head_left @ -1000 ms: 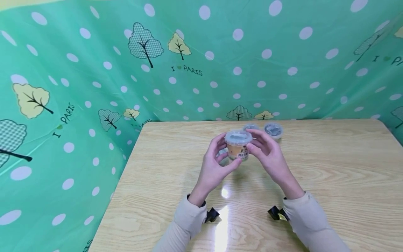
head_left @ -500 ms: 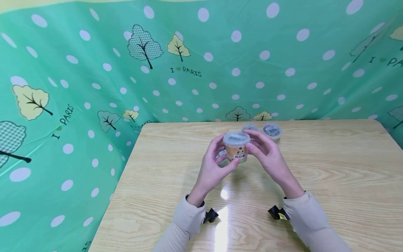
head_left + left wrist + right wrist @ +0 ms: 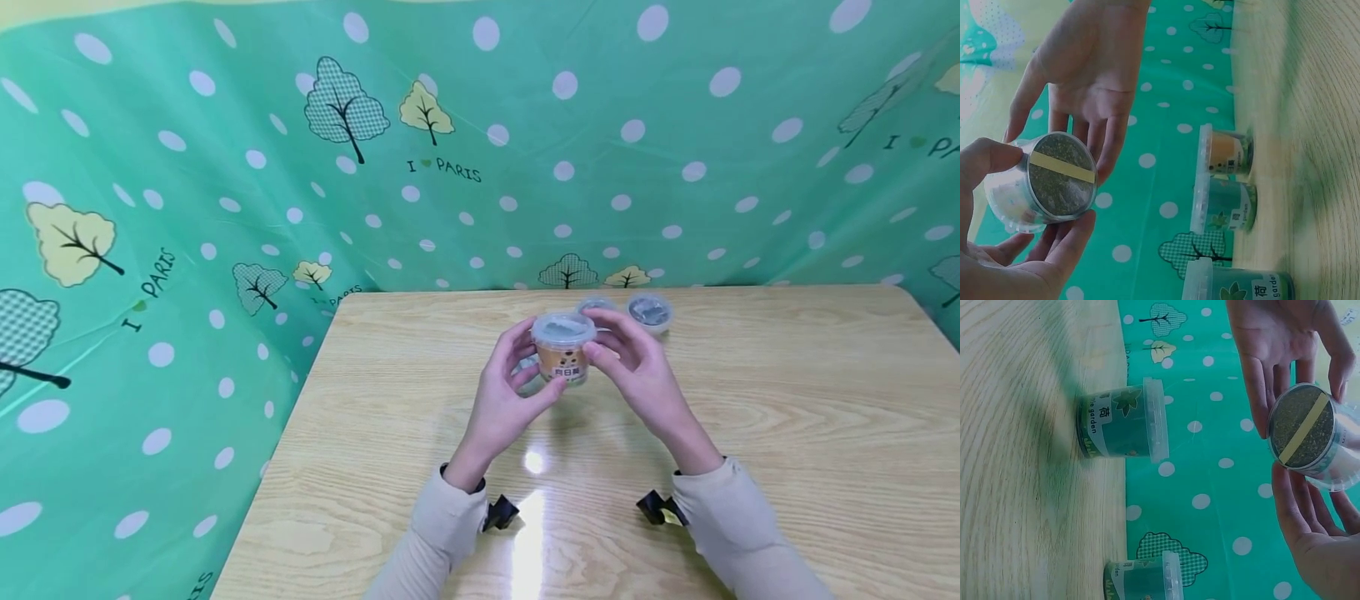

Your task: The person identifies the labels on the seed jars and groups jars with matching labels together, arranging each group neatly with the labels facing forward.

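Observation:
A clear lidded plastic cup (image 3: 564, 350) with an orange label is held up over the table between both hands, lid uppermost. From the left, my left hand (image 3: 506, 396) grips it, thumb at the lower front of the label. My right hand (image 3: 643, 379) pinches its other side near the rim, thumb on the front. Seen from below in the left wrist view, the cup's base (image 3: 1063, 187) shows dark, grainy contents and a yellow strip across it. The same strip crosses the cup's base (image 3: 1294, 428) in the right wrist view.
Behind the hands stand similar lidded cups: a green-labelled cup (image 3: 1125, 422), another green-labelled cup (image 3: 1141, 580) and an orange-labelled cup (image 3: 1225, 153). The wooden table (image 3: 375, 417) ends at a green dotted cloth (image 3: 480, 167) along the back and left.
The held cup has turned slightly, its label swinging to the left, and has shifted a little left. Both hands keep their hold on it. The cups behind stay put.

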Motion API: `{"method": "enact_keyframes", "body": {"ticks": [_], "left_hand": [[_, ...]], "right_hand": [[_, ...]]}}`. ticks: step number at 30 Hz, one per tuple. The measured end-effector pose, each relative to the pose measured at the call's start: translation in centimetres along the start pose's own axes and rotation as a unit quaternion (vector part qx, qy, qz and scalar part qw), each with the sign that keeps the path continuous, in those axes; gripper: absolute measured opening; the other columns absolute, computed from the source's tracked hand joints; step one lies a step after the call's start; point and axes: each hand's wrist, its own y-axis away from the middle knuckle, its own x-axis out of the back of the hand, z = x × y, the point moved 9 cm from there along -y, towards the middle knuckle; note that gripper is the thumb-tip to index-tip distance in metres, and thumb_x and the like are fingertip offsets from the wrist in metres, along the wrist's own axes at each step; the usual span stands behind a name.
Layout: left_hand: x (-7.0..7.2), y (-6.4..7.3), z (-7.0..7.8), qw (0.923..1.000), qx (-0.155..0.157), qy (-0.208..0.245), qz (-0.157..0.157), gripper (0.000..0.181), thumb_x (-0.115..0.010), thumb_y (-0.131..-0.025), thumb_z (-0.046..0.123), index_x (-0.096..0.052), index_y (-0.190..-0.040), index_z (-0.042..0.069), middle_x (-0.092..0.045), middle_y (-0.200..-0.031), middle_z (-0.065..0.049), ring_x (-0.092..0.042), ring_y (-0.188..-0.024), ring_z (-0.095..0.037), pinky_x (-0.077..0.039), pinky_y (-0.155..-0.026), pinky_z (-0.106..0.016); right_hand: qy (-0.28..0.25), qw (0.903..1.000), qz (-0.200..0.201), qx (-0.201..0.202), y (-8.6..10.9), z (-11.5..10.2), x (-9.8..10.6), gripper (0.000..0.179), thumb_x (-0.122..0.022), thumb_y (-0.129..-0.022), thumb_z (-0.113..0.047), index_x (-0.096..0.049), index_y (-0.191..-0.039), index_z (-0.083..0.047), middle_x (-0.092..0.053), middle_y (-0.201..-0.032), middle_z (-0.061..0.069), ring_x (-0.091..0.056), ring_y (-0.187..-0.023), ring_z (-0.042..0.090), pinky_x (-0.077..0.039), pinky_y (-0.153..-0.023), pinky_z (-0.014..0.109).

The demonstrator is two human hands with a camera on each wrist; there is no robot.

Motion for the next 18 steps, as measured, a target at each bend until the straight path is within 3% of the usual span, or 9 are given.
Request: {"method": "enact_keyframes", "body": {"ticks": [18], "left_hand": [[0.78,-0.27,-0.03,0.9999,-0.012,0.01,-0.007,0.07,-0.073,-0.087,0.005,-0.039,-0.148,0.012,-0.051,-0.14,-0.011,-0.052,-0.128,-0.026,-0.048,-0.108,-0.039]], "right_hand": [[0.014,0.9996,-0.013,-0.021,-0.35,0.56,-0.35,0.045,-0.057,-0.101,-0.011,-0.046,-0.144,-0.002,-0.049,-0.143,0.016,-0.057,-0.12,0.012,-0.053,-0.1,0.024]]}}
